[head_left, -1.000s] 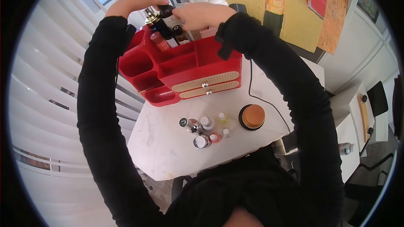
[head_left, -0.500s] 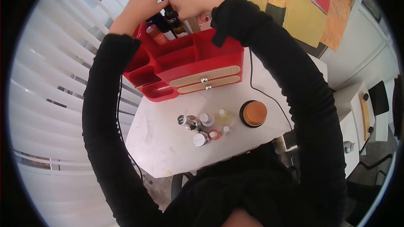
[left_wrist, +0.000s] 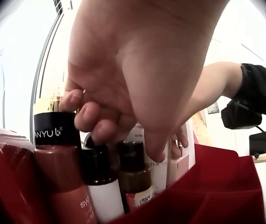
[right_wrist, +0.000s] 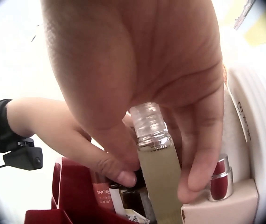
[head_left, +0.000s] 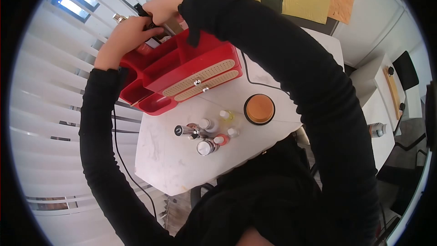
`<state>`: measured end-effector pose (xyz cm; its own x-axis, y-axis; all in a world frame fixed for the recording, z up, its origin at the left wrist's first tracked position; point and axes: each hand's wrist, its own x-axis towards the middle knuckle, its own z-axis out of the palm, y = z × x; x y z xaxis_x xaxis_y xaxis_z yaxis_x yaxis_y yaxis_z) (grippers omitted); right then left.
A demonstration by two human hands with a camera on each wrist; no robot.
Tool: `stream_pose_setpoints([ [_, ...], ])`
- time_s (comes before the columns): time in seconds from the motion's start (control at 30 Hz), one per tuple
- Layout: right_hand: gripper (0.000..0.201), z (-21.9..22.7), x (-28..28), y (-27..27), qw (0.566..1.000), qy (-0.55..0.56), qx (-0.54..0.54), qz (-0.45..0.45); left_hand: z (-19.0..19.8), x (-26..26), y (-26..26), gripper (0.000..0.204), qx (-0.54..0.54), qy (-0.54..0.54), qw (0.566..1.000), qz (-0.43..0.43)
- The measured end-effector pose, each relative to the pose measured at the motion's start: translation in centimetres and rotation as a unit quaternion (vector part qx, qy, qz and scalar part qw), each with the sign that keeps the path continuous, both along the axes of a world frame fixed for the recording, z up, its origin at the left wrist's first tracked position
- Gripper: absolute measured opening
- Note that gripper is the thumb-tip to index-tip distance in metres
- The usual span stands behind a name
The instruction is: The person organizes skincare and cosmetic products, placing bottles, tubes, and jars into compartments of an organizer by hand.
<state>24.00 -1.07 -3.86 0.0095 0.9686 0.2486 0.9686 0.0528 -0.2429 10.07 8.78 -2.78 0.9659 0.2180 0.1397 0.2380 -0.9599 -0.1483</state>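
Left hand: positioned over the bottles at the rear of the red organizer, fingers bent above a black-capped white bottle, thumb apart — whether it pinches a bottle cannot be determined. An amber bottle stands below, between fingers and thumb; a reddish bottle stands outward of the fingers.

Right hand: thumb and fingers on either side of a clear-capped bottle; the grip cannot be confirmed. A lipstick and pink box are just beside its fingers.

Bodyward of both hands, small bottles stand on the desk.
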Motion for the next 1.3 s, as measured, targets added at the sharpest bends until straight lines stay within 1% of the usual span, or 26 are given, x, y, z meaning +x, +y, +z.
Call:
stream_pose_setpoints([
  [0.07,0.033,0.2,-0.1,-0.4,1.0,0.0,-0.004,0.001,-0.5,-0.2,-0.8,0.041,0.024,0.001,0.999,0.037],
  [0.1,0.033,0.4,-0.2,-0.5,1.0,-0.002,-0.007,0.002,-0.7,-0.2,-0.5,0.041,0.026,0.001,0.999,0.038],
  [0.17,0.037,0.1,-0.3,-0.4,1.0,-0.015,0.01,-0.011,-1.1,-0.2,0.6,0.042,-0.002,-0.027,1.0,0.004],
  [0.2,0.04,0.0,-0.3,-0.3,0.999,-0.027,0.025,-0.026,-1.3,-0.3,1.2,0.042,-0.001,-0.027,1.0,0.004],
  [0.27,0.04,0.1,-0.3,-0.3,0.999,-0.031,0.027,-0.026,-1.4,-0.3,2.6,0.04,-0.083,-0.041,0.996,0.013],
  [0.3,0.04,0.2,-0.2,-0.3,0.999,-0.035,0.028,-0.023,-1.5,-0.3,3.3,0.04,-0.082,-0.042,0.996,0.01],
  [0.37,0.04,0.1,-0.2,-0.1,0.999,-0.028,0.033,-0.027,-1.7,-0.3,4.0,0.036,-0.159,-0.101,0.981,-0.035],
  [0.4,0.039,0.0,-0.1,0.0,0.999,-0.022,0.034,-0.027,-1.8,-0.3,4.5,0.036,-0.161,-0.102,0.981,-0.036],
  [0.43,0.039,0.2,-0.2,0.0,0.999,-0.023,0.033,-0.026,-1.2,-0.5,3.7,0.034,-0.178,-0.108,0.978,-0.012],
  [0.47,0.039,0.4,-0.2,0.0,0.999,-0.018,0.003,-0.031,-0.8,-0.8,3.0,0.031,-0.194,-0.114,0.974,0.013],
  [0.5,0.038,0.6,-0.3,0.1,0.999,-0.013,-0.025,-0.036,-0.6,-1.0,2.2,0.031,-0.194,-0.114,0.974,0.015],
  [0.57,0.038,0.5,-0.3,0.6,0.999,-0.017,-0.016,-0.035,-0.4,-1.2,1.3,0.029,-0.226,-0.105,0.968,0.036],
  [0.67,0.038,0.5,-0.3,0.2,0.999,-0.021,-0.002,-0.034,-0.9,-1.4,1.4,0.028,-0.218,-0.118,0.969,0.01],
  [0.8,0.037,0.4,-0.3,-0.5,1.0,-0.023,0.009,-0.016,-0.9,-1.7,0.6,0.029,-0.216,-0.124,0.968,0.023],
  [0.83,0.037,0.1,-0.1,-0.2,1.0,-0.025,0.011,-0.016,-0.6,-1.8,0.0,0.03,-0.194,-0.113,0.974,0.033],
  [0.9,0.037,-0.8,0.5,0.6,0.998,0.016,0.044,0.044,-0.2,-1.9,-0.3,0.031,-0.169,-0.103,0.979,0.042],
  [0.93,0.037,-0.6,0.4,0.3,0.998,0.014,0.046,0.044,-0.2,-1.8,0.0,0.032,-0.174,-0.09,0.979,0.051],
  [1.0,0.036,-0.1,0.2,-0.5,0.998,-0.04,0.034,0.029,-0.6,-1.4,0.6,0.033,-0.177,-0.078,0.979,0.057],
  [1.07,0.033,0.9,0.5,-0.2,0.999,-0.021,0.035,0.023,-0.9,-1.2,0.8,0.036,-0.12,-0.055,0.991,0.027],
  [1.1,0.031,1.5,0.7,-0.1,0.999,-0.002,0.034,0.016,-0.9,-1.3,1.0,0.036,-0.118,-0.058,0.991,0.03],
  [1.13,0.031,1.6,1.5,1.0,0.999,-0.004,0.037,0.018,-0.8,-1.2,0.6,0.038,-0.09,-0.048,0.994,0.045],
  [1.17,0.029,1.3,2.9,2.6,0.983,-0.056,0.171,0.038,-0.7,-1.0,0.3,0.04,-0.062,-0.038,0.996,0.059],
  [1.2,0.028,1.2,3.7,3.4,0.946,-0.106,0.302,0.056,-0.5,-1.0,0.1,0.04,-0.059,-0.039,0.996,0.058],
  [1.23,0.022,2.5,2.0,1.3,0.951,-0.079,0.3,-0.008,-0.3,-1.1,-0.3,0.041,-0.033,-0.044,0.996,0.063],
  [1.27,0.022,2.5,2.6,1.7,0.95,-0.08,0.301,-0.009,-0.2,-1.2,-0.8,0.043,-0.008,-0.048,0.996,0.068],
  [1.3,0.023,2.5,3.5,2.2,0.952,-0.143,0.27,-0.015,-0.1,-1.3,-1.2,0.043,-0.006,-0.049,0.997,0.067],
])
